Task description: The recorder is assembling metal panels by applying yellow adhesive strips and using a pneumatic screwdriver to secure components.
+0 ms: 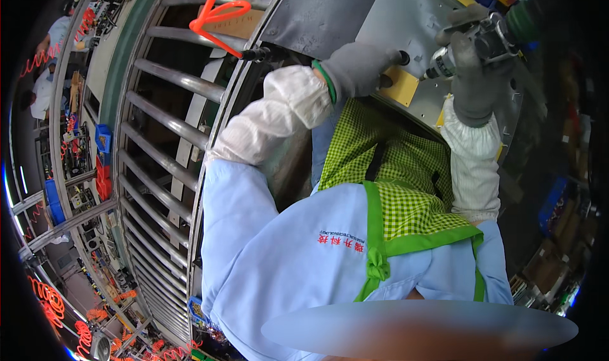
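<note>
My left hand (pixel 361 69), in a grey glove with dark fingertips, has its fingers at the edge of a small flat yellow plate (pixel 403 89). This plate lies against a grey sheet-metal panel (pixel 396 25) in front of me. To its right, my right hand (pixel 477 85), gloved too, is wrapped round a power drill (pixel 491 40) with a silver front end and a green rear. The nose of the drill points left, toward the yellow plate, with a small gap between. Whether its tip touches the panel I cannot make out.
A roller conveyor (pixel 171 123) runs along my left. Over its far end hangs an orange coiled air hose (pixel 219 12), with a cardboard box (pixel 238 21) behind it. Blue and red bins (pixel 103 170) stand beyond. Another person (pixel 47 85) is at the far left.
</note>
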### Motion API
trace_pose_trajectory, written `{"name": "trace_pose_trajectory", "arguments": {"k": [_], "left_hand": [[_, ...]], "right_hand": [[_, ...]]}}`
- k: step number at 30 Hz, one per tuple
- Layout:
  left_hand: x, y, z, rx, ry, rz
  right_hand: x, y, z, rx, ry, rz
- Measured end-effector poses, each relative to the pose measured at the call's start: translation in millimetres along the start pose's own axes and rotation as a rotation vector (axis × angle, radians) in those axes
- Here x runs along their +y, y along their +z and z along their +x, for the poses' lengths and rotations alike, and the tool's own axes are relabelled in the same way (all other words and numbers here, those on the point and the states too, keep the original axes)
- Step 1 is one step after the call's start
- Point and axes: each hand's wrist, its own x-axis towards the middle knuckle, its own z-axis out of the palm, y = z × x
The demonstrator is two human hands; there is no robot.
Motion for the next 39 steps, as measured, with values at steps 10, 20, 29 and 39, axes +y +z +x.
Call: {"name": "trace_pose_trajectory", "arguments": {"k": [10, 20, 29, 39], "left_hand": [[56.7, 33.7, -60.4, 0.173, -0.06, 0.193], [45.3, 40.6, -60.0, 0.123, -0.146, 0.279], [39.0, 54.1, -58.8, 0.229, -0.122, 0.384], [33.2, 62.7, -55.3, 0.347, -0.075, 0.465]], "right_hand": [[4.7, 2.8, 3.5, 0.035, -0.01, 0.191], [5.2, 3.8, 2.6, 0.022, 0.05, 0.172], [5.0, 6.7, 2.6, 0.07, 0.059, 0.297], [-2.5, 12.2, 2.2, 0.057, 0.035, 0.326]]}}
